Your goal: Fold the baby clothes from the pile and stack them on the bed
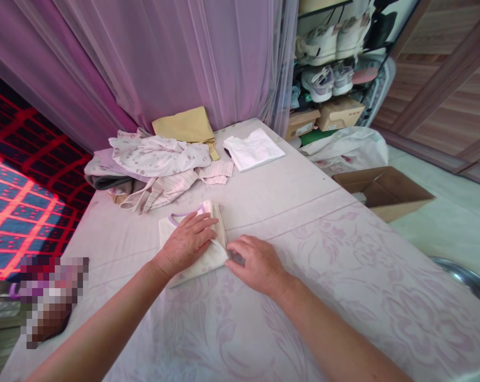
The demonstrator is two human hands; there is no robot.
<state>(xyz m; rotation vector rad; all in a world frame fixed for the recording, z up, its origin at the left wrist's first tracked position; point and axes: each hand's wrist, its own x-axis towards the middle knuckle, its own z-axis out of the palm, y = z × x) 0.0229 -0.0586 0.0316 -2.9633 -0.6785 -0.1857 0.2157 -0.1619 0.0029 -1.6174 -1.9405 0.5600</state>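
A small cream garment (195, 265) with a lilac neckband (184, 216) lies folded over on itself near the middle of a bed (343, 318) covered in a pale sheet with a faint pink floral pattern. Its sides are turned in, and a long folded edge runs along the right. The left hand (186, 244) rests flat on top, fingers spread toward the neckband. The right hand (251, 264) sits just beside it at the folded edge, fingertips (228, 265) against the cloth; whether they pinch it, I cannot tell. The hands are close but apart.

Further up the bed, a white shirt (253, 149) lies in a neat, flat square. To its left is a loose heap of unfolded clothes: a floral top (158, 155), striped cloth (164, 190) and a grey garment (104, 182). A mustard cloth (186, 126) lies folded against a mauve net curtain (200, 58). Past the bed's far right corner are an open cardboard box (383, 191) on the floor and a rack of sneakers (323, 48) above shoeboxes (339, 113).
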